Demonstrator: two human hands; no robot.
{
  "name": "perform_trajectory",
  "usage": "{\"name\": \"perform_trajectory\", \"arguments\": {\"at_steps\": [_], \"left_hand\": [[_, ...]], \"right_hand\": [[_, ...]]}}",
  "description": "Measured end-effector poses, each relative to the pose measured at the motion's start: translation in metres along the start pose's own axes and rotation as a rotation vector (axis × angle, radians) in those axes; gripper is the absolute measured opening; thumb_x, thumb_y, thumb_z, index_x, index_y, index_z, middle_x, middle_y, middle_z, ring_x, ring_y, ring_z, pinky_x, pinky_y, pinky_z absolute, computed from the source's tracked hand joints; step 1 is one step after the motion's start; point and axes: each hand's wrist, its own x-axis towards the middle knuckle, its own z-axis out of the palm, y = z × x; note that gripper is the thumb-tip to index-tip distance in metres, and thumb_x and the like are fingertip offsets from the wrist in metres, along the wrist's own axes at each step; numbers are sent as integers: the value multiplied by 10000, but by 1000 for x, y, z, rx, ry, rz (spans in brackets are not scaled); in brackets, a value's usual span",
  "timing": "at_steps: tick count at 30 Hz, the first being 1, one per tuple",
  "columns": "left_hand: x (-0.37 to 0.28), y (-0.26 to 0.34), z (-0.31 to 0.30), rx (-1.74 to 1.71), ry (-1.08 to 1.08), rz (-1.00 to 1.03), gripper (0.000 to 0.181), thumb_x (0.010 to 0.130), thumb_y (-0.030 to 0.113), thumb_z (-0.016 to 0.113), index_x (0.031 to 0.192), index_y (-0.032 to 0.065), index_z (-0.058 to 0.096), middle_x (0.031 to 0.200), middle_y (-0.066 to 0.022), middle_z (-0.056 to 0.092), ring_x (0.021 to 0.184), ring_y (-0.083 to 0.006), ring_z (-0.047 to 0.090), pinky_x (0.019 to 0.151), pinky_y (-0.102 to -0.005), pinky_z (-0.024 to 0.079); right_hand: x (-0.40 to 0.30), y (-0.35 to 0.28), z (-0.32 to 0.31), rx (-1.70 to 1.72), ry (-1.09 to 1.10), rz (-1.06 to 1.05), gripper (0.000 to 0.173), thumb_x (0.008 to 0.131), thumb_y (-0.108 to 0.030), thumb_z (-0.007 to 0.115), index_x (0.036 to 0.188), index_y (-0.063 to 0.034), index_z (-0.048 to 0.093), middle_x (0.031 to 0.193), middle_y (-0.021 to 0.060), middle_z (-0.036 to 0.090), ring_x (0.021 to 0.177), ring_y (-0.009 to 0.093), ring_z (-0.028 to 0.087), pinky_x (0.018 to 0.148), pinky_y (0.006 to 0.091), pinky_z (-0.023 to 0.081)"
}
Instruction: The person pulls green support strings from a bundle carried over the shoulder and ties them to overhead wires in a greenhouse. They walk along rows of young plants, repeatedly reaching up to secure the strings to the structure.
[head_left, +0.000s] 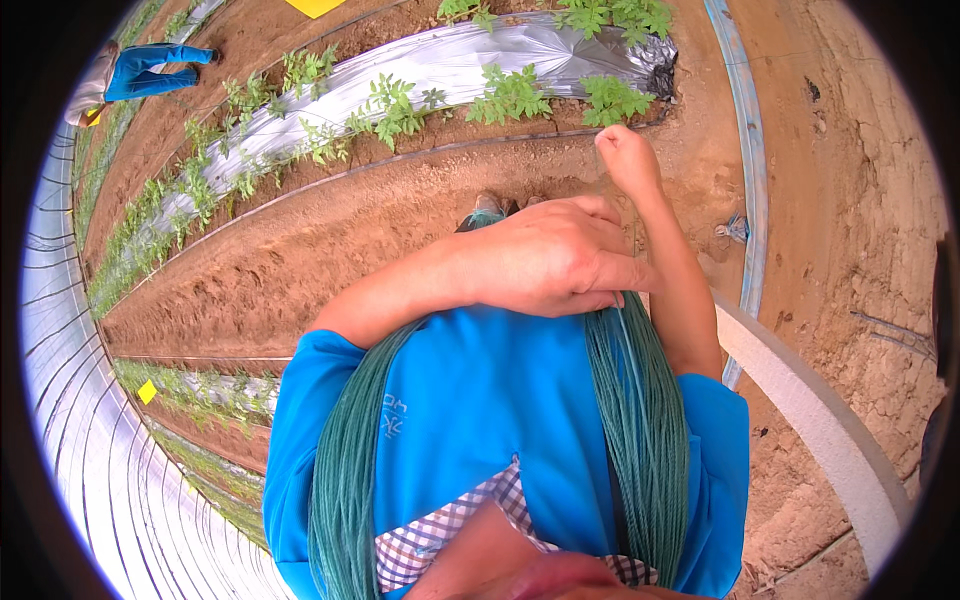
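Observation:
A thick bundle of green twine (639, 420) hangs around my neck, with its other side (352, 457) over the left of my blue shirt (487, 382). My left hand (559, 259) reaches across my chest. Its thumb and finger pinch strands at the right-hand part of the bundle. Farther forward, my right hand (630, 156) is raised with curled fingers, in a fist. Whether a strand runs into that fist I cannot tell. Just beyond it in the view grows a leafy green plant (613, 101), like a tomato plant. My shoes (489, 202) show partly behind the left hand.
Silver plastic mulch (480, 56) covers a planted bed, edged by a thin drip line (420, 154). A blue flat hose (752, 157) crosses the soil at right, near a pale curved beam (810, 420). Another person (142, 71) stands at far left. A yellow card (147, 391) hangs among plants.

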Motion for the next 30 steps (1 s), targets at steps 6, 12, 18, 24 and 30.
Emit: {"name": "perform_trajectory", "arguments": {"at_steps": [6, 12, 18, 24, 30], "left_hand": [[-137, -33, -53, -197, 613, -533, 130, 919, 8, 741, 1044, 31, 766, 909, -40, 749, 793, -124, 640, 743, -278, 503], [-275, -100, -50, -123, 981, -1042, 134, 1011, 102, 672, 1100, 28, 739, 812, 26, 643, 723, -50, 548, 666, -219, 446], [-315, -188, -13, -191, 453, -1332, 222, 1010, 188, 641, 1153, 43, 731, 805, -35, 683, 697, -104, 630, 646, -284, 516], [-314, -247, 0, -269, 297, -1450, 425, 929, 263, 700, 1277, 19, 684, 913, -123, 753, 794, -216, 736, 749, -354, 583], [-231, -194, -53, 138, 143, -1218, 502, 949, 240, 699, 1395, 27, 612, 1161, -159, 737, 1062, -261, 713, 898, -386, 562]], "right_hand": [[-50, 196, -84, -314, 566, 387, 287, 959, -263, 631, 1075, -31, 756, 935, 185, 757, 920, 303, 733, 845, 388, 549], [-159, 231, -253, 800, 1478, 660, 142, 953, -3, 527, 816, 22, 553, 694, 120, 552, 562, 210, 514, 475, 324, 424], [-164, 55, -315, 848, 1490, -13, 340, 961, -43, 567, 678, -73, 379, 628, 34, 389, 522, 159, 358, 464, 304, 238], [-118, -122, -285, 652, 846, -485, 264, 969, 0, 556, 728, -52, 459, 628, 13, 345, 543, 124, 324, 492, 287, 210], [-92, -235, -191, 10, 374, -670, 59, 942, 9, 694, 991, 35, 711, 781, 71, 643, 613, 110, 529, 529, 276, 398]]}}
